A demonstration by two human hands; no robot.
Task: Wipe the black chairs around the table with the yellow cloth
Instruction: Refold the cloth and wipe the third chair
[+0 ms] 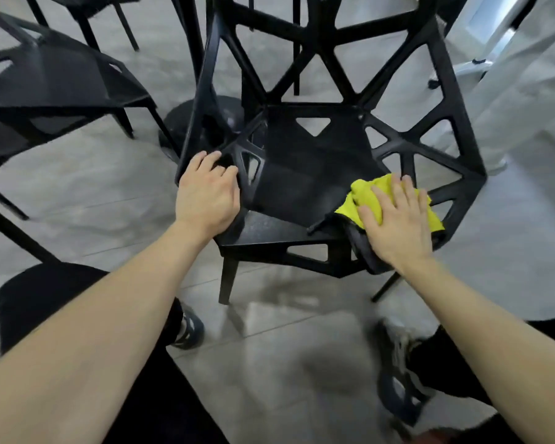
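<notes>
A black chair [302,181] with an open triangular lattice frame stands in front of me, its seat facing me. My left hand [207,195] grips the seat's left edge, fingers curled over the rim. My right hand [396,224] lies flat with straight fingers on the yellow cloth [364,197], pressing it onto the seat's right front corner. The cloth has a dark grey underside hanging over the seat's edge below my palm.
A second black chair [55,81] stands to the left, and a third one's legs [87,24] show at the top left. A round black table base [205,123] sits behind the chair. White curtain fabric [519,100] hangs at the right. My shoes [398,373] rest on the grey tile floor.
</notes>
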